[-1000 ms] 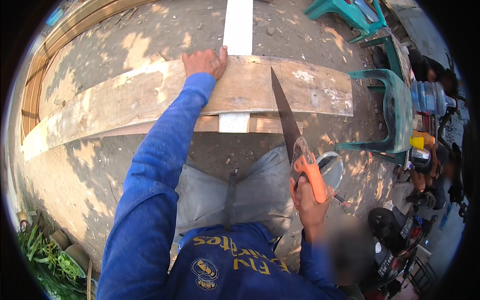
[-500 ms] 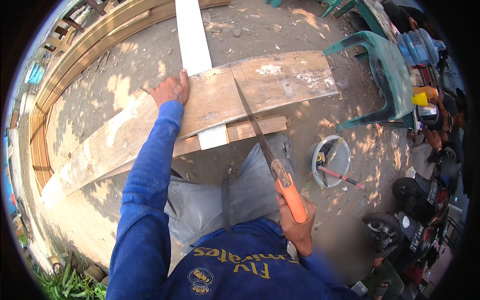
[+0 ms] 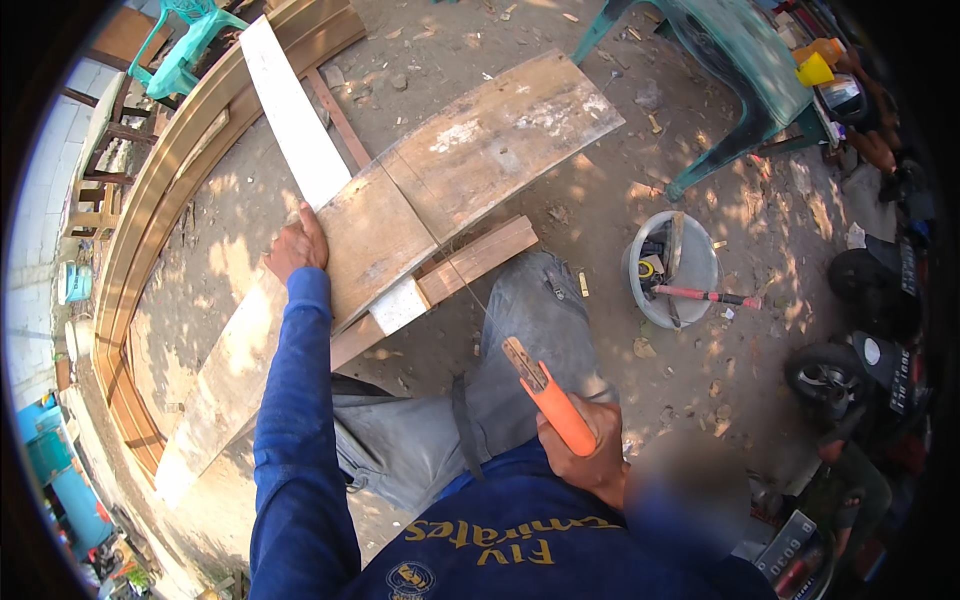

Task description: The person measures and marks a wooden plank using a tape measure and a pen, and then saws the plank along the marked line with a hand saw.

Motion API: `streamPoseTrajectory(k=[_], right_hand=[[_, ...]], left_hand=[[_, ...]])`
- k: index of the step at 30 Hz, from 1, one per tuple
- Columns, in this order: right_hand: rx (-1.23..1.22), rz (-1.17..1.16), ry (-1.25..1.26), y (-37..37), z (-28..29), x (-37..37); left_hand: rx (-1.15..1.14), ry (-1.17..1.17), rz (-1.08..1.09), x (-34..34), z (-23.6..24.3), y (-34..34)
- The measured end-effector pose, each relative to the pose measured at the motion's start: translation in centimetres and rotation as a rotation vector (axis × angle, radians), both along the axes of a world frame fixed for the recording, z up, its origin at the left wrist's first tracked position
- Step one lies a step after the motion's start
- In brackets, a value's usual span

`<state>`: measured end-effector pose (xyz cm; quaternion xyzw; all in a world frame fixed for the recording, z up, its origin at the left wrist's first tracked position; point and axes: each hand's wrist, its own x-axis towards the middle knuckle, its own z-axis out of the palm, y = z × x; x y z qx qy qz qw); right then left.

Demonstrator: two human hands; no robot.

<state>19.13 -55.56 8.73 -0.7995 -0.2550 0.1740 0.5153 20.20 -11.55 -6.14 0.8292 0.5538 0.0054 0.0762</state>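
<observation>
One view only, head-worn, looking steeply down over the person's own chest and knees onto the dirt ground. Close in: the wide plank (image 3: 400, 230) runs from seven o'clock to one o'clock, a grey bucket (image 3: 672, 268) at three o'clock, a green plastic chair (image 3: 740, 70) at one o'clock. Fisheye rim bends every edge.

saw (image 3: 545, 392): blade edge-on, a thin line toward the plank (image 3: 400, 240), teeth too fine to tell | right hand (image 3: 590, 455): fingers hidden behind the orange handle, near side lost in a blurred patch | bucket (image 3: 690, 290): contents too small to tell | green table (image 3: 740, 60): far end cut off at the rim
</observation>
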Motion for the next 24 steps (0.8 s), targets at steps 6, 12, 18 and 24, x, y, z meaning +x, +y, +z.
streamPoseTrajectory(k=[6, 12, 18, 24], right_hand=[[0.045, 0.012, 0.047, 11.2, -5.2, 7.2], [-0.092, 0.122, 0.022, -4.6, 1.0, -1.3], [0.037, 0.054, 0.089, 8.1, -5.3, 5.5], [0.032, 0.029, 0.056, 5.5, -3.6, 3.0]], left_hand=[[-0.031, -0.014, 0.006, -0.2, -0.4, -0.4], [-0.02, -0.016, 0.007, -0.5, 0.0, 0.1], [-0.019, -0.003, 0.002, -0.7, -0.4, 0.2], [0.001, -0.007, 0.003, -1.3, -1.0, 0.8]])
